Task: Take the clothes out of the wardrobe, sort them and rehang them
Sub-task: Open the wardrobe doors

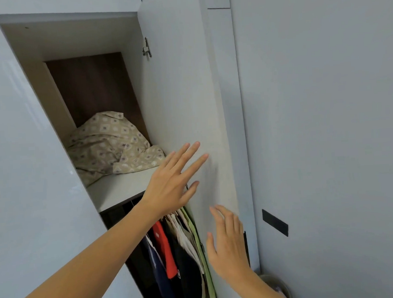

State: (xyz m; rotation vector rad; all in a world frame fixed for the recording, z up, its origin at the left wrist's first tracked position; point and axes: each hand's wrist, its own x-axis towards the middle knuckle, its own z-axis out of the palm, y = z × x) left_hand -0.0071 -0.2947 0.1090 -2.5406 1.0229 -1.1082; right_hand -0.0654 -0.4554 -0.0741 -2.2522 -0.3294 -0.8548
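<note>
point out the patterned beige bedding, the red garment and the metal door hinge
patterned beige bedding (109, 142): head view, middle of the crumpled heap
red hanging garment (164, 247): head view, upper front panel
metal door hinge (146, 48): head view, its plate

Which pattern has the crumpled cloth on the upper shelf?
Beige cloth with small diamond motifs, in the head view.

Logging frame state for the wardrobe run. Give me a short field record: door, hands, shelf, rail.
door: pale grey wardrobe door swung open, inner face towards the camera
left hand: open, fingers spread, flat against the door's inner face
right hand: open, lower on the same door, holding nothing
shelf: white upper shelf with a crumpled beige patterned cloth on it
rail: hanging clothes below the shelf, red, navy, cream and light green among them, none taken out yet
</note>
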